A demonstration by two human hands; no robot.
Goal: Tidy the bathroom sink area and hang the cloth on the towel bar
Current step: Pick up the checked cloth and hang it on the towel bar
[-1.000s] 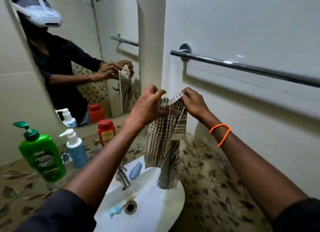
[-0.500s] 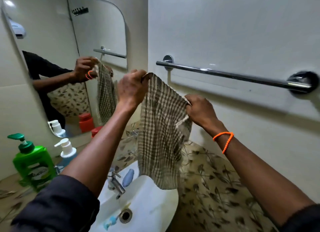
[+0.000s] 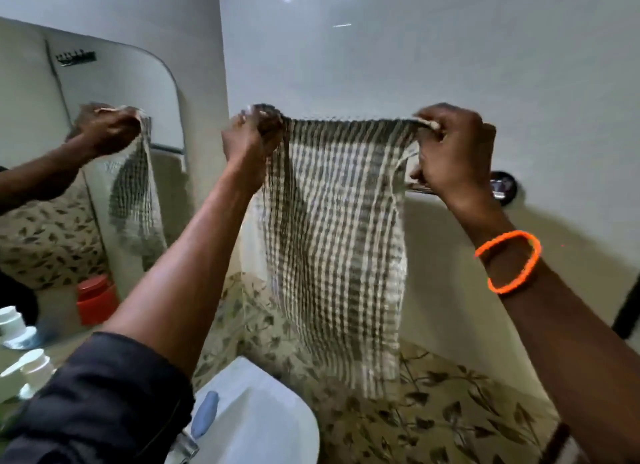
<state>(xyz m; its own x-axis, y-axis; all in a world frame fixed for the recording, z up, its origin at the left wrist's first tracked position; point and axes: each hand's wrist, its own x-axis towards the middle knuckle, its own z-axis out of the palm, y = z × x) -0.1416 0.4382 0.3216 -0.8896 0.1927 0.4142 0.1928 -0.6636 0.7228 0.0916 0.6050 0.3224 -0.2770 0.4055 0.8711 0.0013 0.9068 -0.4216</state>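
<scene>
A checked beige-and-grey cloth [image 3: 339, 248] hangs spread flat in front of the white wall, stretched between both hands. My left hand [image 3: 251, 139] pinches its top left corner, and my right hand [image 3: 450, 151] grips the top right corner. An orange band circles my right wrist. The chrome towel bar [image 3: 500, 186] is almost wholly hidden behind the cloth and my right hand; only its right wall mount and a short piece of rod show. The cloth's top edge sits higher than that mount.
The white sink [image 3: 263, 415] lies at the bottom with a blue object [image 3: 206, 413] and the tap [image 3: 185, 446]. A leaf-patterned counter [image 3: 433, 425] runs to the right. The mirror [image 3: 104, 151] on the left reflects a red jar. White pump tops [image 3: 31, 370] stand at far left.
Both hands have risen and moved apart, pulling the cloth from a bunched fold into a flat sheet held up over the bar. The view has tilted upward.
</scene>
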